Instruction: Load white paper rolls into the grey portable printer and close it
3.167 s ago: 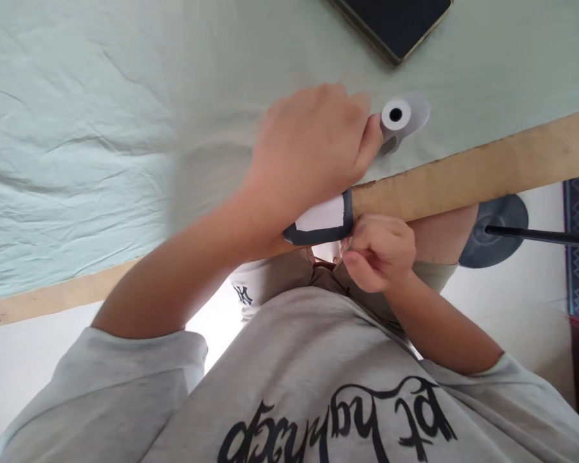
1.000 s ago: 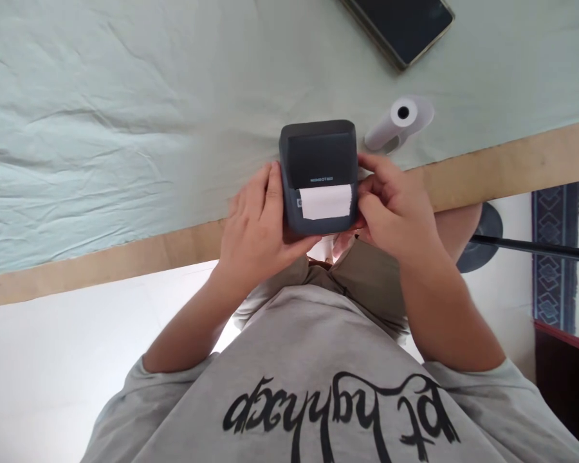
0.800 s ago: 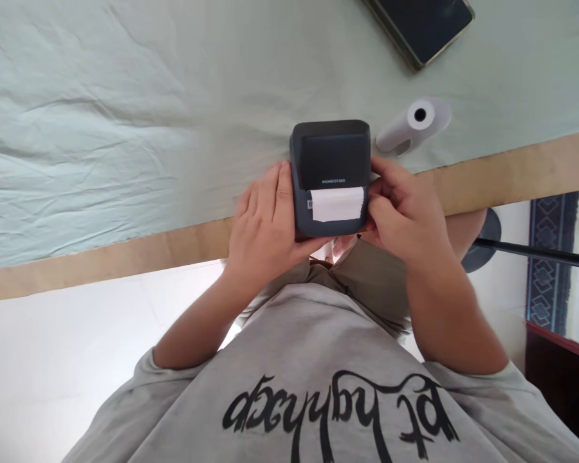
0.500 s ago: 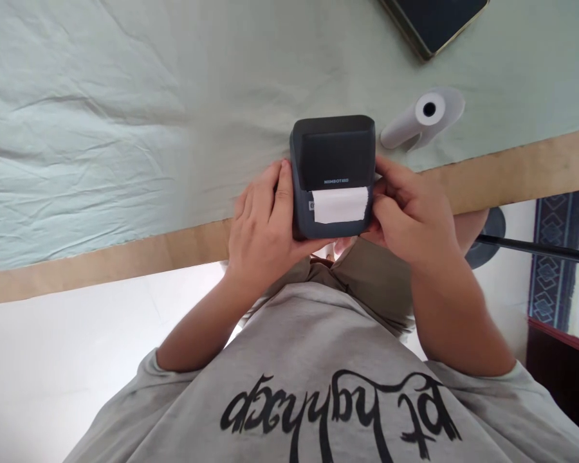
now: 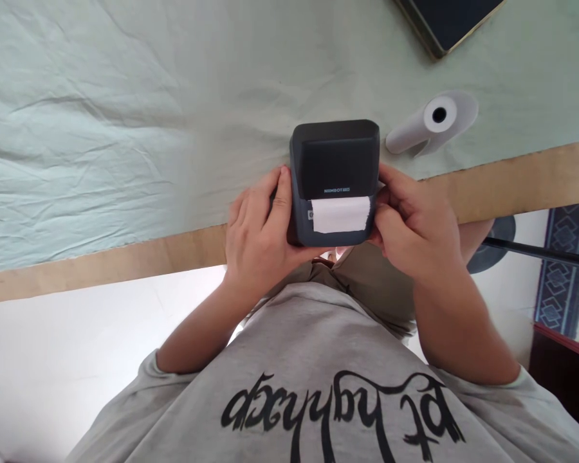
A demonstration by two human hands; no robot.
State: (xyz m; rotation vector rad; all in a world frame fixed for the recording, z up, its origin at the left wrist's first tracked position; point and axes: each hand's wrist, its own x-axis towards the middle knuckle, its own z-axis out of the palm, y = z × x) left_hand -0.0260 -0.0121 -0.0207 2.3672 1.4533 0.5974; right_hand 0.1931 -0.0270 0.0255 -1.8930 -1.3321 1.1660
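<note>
A small dark label printer, marked NIIMBOT, is between my two hands at the table's near edge. White paper sticks out of the slot on its front. My left hand is wrapped along the printer's left side, its thumb reaching under the near end. On the right side, my right hand grips the lower corner with curled fingers; some fingertips are hidden behind the printer. Just beyond my right hand, a roll of white paper stands on the cloth with its loose end unrolled.
A pale green cloth covers the table, leaving a strip of bare wood along the near edge. A dark, book-like object lies at the far right. Right of my legs is a black pole with a round base.
The printer and both hands sit slightly lower in view. The paper roll and the dark object appear shifted a little to the right, as the camera has moved. Both hands keep their hold.
</note>
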